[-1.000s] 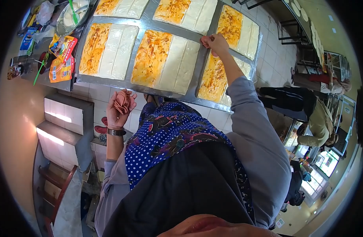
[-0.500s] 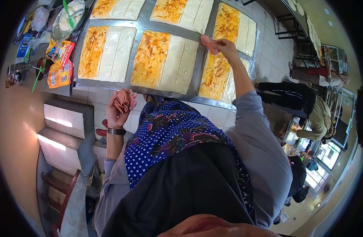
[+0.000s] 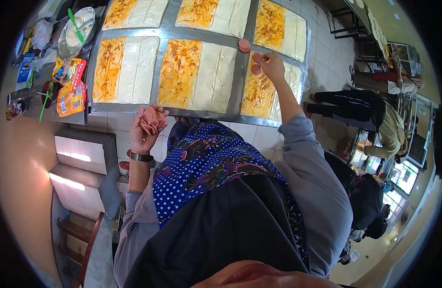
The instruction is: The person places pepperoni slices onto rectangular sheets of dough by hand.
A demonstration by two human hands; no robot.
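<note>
My left hand (image 3: 140, 138) holds a thick bunch of round pink sausage slices (image 3: 153, 121), just off the table's near edge. My right hand (image 3: 273, 68) pinches a couple of thin slices (image 3: 256, 70) above the top of the near right dough sheet (image 3: 255, 96). A small pile of sausage slices (image 3: 244, 46) lies on the metal surface beside that sheet, at the corner of the middle one. The middle dough sheet (image 3: 180, 72) has orange sauce spread over its left part; its right part is plain and scored with lines.
More sauced dough sheets (image 3: 108, 69) cover the metal table (image 3: 165, 32). At left stand a bowl of white cream (image 3: 77, 33) with a green spatula and orange sauce pouches (image 3: 71, 98). People (image 3: 386, 125) stand off to the right. Tiled steps (image 3: 81, 153) are at lower left.
My right hand has drawn slightly toward me, and its slices are now apart from the small pile. My left hand still holds its bunch. The view has shifted a little.
</note>
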